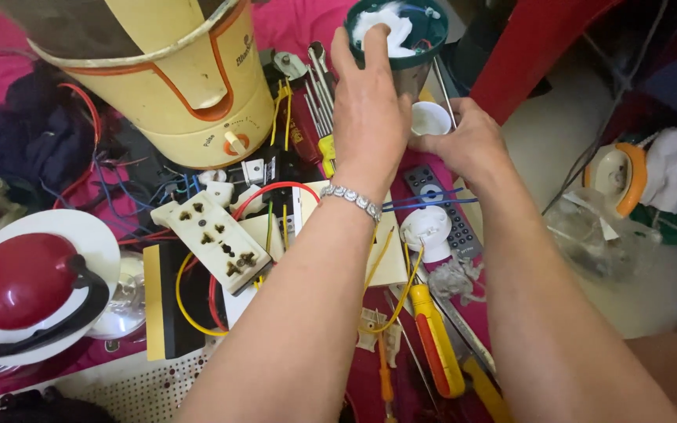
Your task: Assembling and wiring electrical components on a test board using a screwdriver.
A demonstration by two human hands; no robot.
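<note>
A person's left hand point(370, 102), a silver bracelet point(352, 197) at the wrist, presses a wad of white cloth point(392, 25) into the open top of a green-rimmed metal cylinder point(401, 43), the fingers closed on the cloth. The right hand point(468, 145) grips the cylinder from below and to the side, fingers wrapped against its lower body next to a small white cap point(430, 117). The cylinder is held up at the far edge of a cluttered counter draped in pink cloth point(291, 23). Beneath the forearms lie a grey remote control point(452, 215), a white multi-socket block point(213, 239) with red and yellow wires, and a yellow-and-red screwdriver point(436, 345). A cream mixer base with orange trim point(197, 94) stands at the far left, a row of screwdrivers point(319, 86) beside it, and a red-and-white domed lid point(29, 286) sits at the near left.
</note>
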